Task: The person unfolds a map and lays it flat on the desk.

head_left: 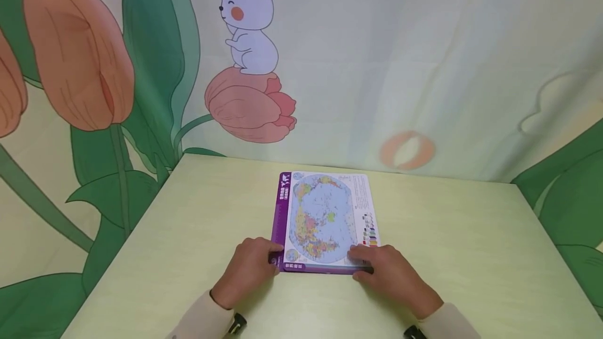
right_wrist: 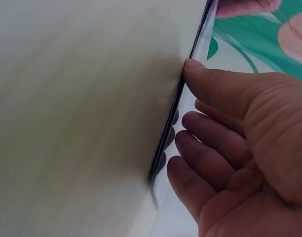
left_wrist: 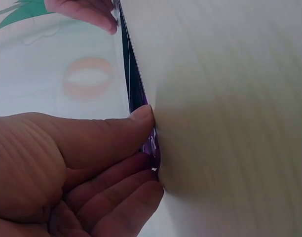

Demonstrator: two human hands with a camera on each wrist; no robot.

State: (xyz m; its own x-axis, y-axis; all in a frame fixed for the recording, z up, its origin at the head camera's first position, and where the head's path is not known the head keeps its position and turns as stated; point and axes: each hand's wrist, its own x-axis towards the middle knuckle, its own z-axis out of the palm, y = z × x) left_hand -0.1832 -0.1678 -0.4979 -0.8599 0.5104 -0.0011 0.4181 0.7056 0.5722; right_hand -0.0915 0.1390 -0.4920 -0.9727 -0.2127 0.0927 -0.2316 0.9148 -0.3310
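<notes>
At its near corners, both hands (head_left: 249, 267) (head_left: 392, 273) grip a map (head_left: 324, 218).

The map sheet (head_left: 325, 218) looks smooth to me, like printed paper or thin plastic; I can't tell which. Its purple edge (left_wrist: 152, 144) is shiny, with bright little glints, like plastic. I see the desk (head_left: 212, 203) as flat and smooth, with a soft shine; up close it has blurry streaks a bit like wood, but I can't be sure. The printed hanging (head_left: 348, 67) behind it looks like thin, dull cloth with soft folds. The sleeves (head_left: 203, 319) are plain, dull cloth. The black wrist gear (head_left: 238, 322) looks hard and a bit shiny.
</notes>
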